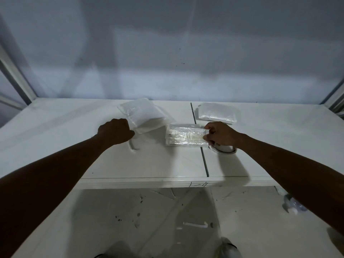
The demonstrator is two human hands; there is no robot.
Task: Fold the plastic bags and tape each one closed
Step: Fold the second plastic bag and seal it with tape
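Note:
A folded clear plastic bag [184,135] lies in the middle of the white table [130,164]. My right hand [220,135] pinches its right end with thumb and fingers. A roll of tape [224,149] sits on the table just under that hand. My left hand [115,131] is curled into a fist at the near corner of a stack of flat plastic bags [141,113] at the back left; whether it grips them I cannot tell. A second pile of folded bags [216,113] lies at the back right.
A dark seam [202,153] runs front to back across the table. A grey wall [167,53] rises right behind the table. Metal frame posts [16,77] stand at both back corners. The stained floor below shows scraps and a crumpled item [293,202] at right.

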